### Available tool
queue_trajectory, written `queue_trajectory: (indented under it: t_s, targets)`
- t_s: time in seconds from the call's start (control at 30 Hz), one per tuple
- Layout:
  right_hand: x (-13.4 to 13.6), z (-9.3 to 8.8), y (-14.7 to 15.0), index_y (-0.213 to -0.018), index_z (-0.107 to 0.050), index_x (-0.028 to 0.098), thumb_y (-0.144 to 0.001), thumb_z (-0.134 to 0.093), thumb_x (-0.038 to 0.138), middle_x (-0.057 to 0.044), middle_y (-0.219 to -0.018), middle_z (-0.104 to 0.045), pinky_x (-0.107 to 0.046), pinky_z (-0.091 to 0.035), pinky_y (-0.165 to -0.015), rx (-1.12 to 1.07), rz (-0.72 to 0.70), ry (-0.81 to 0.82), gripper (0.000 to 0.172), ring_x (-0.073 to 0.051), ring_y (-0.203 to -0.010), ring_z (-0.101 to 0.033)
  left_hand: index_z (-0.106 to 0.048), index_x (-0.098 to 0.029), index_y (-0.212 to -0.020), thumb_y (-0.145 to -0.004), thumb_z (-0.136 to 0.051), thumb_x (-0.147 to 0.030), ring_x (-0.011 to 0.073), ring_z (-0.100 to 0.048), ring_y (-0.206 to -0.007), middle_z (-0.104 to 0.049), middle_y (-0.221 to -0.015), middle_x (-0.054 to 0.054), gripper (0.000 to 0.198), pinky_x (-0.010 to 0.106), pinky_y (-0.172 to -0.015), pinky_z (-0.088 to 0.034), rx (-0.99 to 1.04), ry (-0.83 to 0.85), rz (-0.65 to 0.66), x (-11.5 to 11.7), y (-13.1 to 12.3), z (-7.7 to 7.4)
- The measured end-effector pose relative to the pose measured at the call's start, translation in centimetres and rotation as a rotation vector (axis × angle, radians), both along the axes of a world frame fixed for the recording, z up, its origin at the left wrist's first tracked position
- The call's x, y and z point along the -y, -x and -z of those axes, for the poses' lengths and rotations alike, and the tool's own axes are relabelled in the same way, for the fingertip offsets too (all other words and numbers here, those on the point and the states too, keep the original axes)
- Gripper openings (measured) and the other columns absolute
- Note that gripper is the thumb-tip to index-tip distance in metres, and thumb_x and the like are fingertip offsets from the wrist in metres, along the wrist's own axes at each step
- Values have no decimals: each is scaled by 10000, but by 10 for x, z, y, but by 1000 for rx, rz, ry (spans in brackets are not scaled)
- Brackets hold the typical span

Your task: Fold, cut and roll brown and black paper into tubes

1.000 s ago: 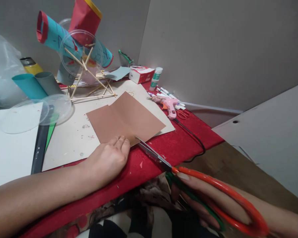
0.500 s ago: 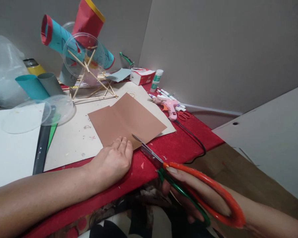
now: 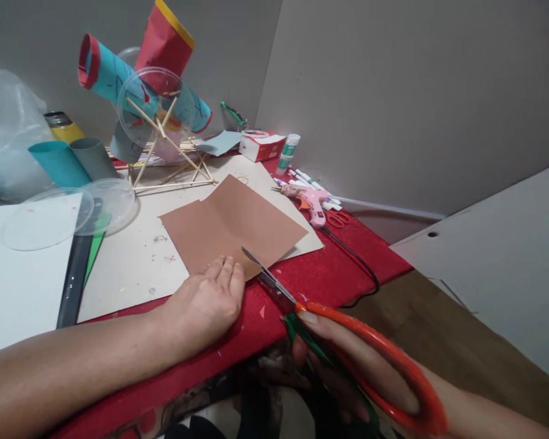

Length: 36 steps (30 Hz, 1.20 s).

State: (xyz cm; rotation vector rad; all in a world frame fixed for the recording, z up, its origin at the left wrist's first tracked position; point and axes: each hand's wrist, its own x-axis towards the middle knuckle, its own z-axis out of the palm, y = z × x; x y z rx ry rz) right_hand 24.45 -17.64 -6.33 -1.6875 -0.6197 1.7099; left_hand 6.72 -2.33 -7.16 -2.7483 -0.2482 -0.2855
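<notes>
A brown sheet of paper (image 3: 231, 222) with a crease lies on the white board at the table's front edge. My left hand (image 3: 210, 299) is closed on its near edge, fingers together on top; the thumb is hidden. In my right hand (image 3: 324, 341) are scissors (image 3: 370, 341) with one orange and one green handle. Their blades are apart at the paper's near edge, just right of my left fingers, the upper blade above the sheet and the lower one partly hidden.
A pink glue gun (image 3: 311, 201) with a black cord rests at the right beside markers and red-handled scissors (image 3: 338, 217). Behind stands a wooden-stick frame (image 3: 178, 143) bearing paper tubes and clear discs. Plastic lids (image 3: 114, 207) and a white board (image 3: 22, 268) are at left.
The scissors' handles have shifted slightly left and down, with the blades still at the paper's near edge. My left hand stays on the sheet. The view has tilted a little.
</notes>
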Motion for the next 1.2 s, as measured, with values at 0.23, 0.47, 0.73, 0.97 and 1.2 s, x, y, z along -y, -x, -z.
queue_trajectory:
  t_s: [0.23,0.47,0.73,0.97,1.2]
  targets:
    - [1,-1,7,-729,-608,166,-815,-383,749,62,-325,-403,-176,-307,-363,74,-7,53,631,-59,-287,-343,-638,41,-1128,-783,-457,21,329,-692,-1011,-670,-1139,268,390,365,-734,-623,26,-12,5,-1,0,2]
    - [4,2,-2,-713,-591,181,-830,-401,733,73,-305,-371,-180,-341,-344,63,-49,1,595,-66,-264,-318,-636,46,-1119,-778,-433,26,325,-700,-993,-679,-1126,266,397,365,-692,-630,69,2,16,-1,1,2]
    - [3,-6,-9,-778,-662,189,-819,-459,730,43,-384,-443,-264,-505,-507,-38,-10,-14,579,-100,-363,-417,-635,51,-1108,-787,-379,23,317,-703,-986,-692,-1111,254,411,372,-738,-623,152,45,96,8,3,-3]
    - [4,-2,-5,-783,-642,192,-779,-455,770,58,-397,-436,-267,-497,-481,45,-9,-6,608,-93,-345,-396,-627,41,-1120,-810,-359,8,316,-698,-1000,-683,-1139,248,411,373,-729,-626,174,78,88,12,4,-4]
    - [1,-4,3,-739,-594,189,-724,-436,818,82,-353,-387,-228,-470,-444,112,-22,17,648,-69,-317,-352,-622,45,-1117,-811,-348,14,315,-696,-1004,-685,-1136,246,412,365,-728,-626,185,86,107,10,4,-3]
